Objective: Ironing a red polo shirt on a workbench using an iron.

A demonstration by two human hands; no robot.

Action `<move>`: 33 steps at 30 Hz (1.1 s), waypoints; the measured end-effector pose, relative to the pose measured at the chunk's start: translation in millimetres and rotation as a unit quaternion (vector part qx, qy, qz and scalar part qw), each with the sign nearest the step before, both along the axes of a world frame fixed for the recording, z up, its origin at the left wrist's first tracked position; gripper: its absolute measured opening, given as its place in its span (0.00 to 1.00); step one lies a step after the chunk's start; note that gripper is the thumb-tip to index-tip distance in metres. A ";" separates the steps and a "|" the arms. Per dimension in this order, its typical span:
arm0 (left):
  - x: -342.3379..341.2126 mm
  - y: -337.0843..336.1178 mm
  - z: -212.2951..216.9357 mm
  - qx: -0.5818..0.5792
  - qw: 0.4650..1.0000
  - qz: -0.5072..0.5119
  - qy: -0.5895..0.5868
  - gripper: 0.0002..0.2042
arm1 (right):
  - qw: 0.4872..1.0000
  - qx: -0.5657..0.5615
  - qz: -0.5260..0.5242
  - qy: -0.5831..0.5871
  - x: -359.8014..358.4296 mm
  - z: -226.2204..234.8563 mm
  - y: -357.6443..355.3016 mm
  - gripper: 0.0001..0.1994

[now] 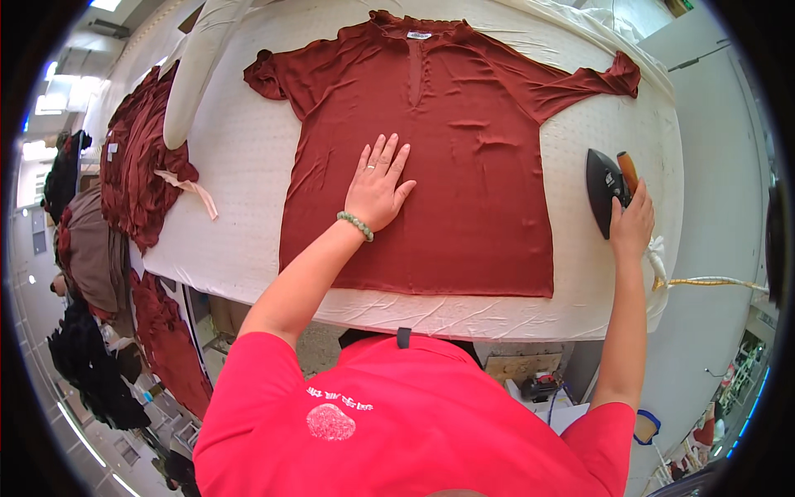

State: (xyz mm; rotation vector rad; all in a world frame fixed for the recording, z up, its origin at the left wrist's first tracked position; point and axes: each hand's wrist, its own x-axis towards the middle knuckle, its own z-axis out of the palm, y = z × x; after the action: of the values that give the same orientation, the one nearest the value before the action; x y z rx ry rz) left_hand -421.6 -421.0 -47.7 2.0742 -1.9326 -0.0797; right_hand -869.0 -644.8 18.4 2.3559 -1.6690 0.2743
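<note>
A dark red blouse (472,199) with a ruffled collar and buttoned neck slit lies spread on the padded ironing table (224,224). On its front, left of the middle, my left hand (379,186) rests flat with the fingers stretched out. Right of the blouse, my right hand (633,222) is wrapped round the rear of a black iron (603,186) with a wooden handle. The iron sits on the pale table cover, apart from the cloth. Part of its handle is hidden by my fingers.
A heap of dark red garments (141,157) hangs over the table's left edge, with a pale strip (192,189) beside it. A cream padded arm (195,79) juts over the far left. The iron's wrapped cord (712,282) runs off to the right.
</note>
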 end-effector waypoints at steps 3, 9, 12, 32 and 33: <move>3.6 -2.3 -0.5 0.004 1.000 -0.004 0.000 0.30 | 0.995 0.099 -0.019 -0.008 -0.6 16.0 -4.0 0.26; 60.0 -72.2 -14.8 -0.037 0.995 -0.091 0.002 0.29 | 0.891 0.373 -0.220 -0.137 22.2 40.1 -9.4 0.18; 101.8 -114.8 -18.0 -0.058 0.990 -0.126 0.002 0.27 | 0.804 0.423 -0.234 -0.346 91.2 78.1 22.0 0.23; 181.4 -278.6 -41.4 -0.164 0.921 -0.349 0.051 0.18 | 0.729 0.542 -0.163 -0.386 372.2 46.5 71.0 0.26; 182.3 -279.3 -43.3 -0.165 0.922 -0.343 0.071 0.17 | 0.729 0.542 -0.164 -0.384 373.6 45.8 69.9 0.26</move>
State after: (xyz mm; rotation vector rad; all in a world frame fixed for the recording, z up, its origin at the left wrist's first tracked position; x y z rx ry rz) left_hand -239.3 -700.3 -91.0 1.0845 -2.2934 -0.0473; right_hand -495.5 -574.9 64.2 2.7114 -3.3459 0.2514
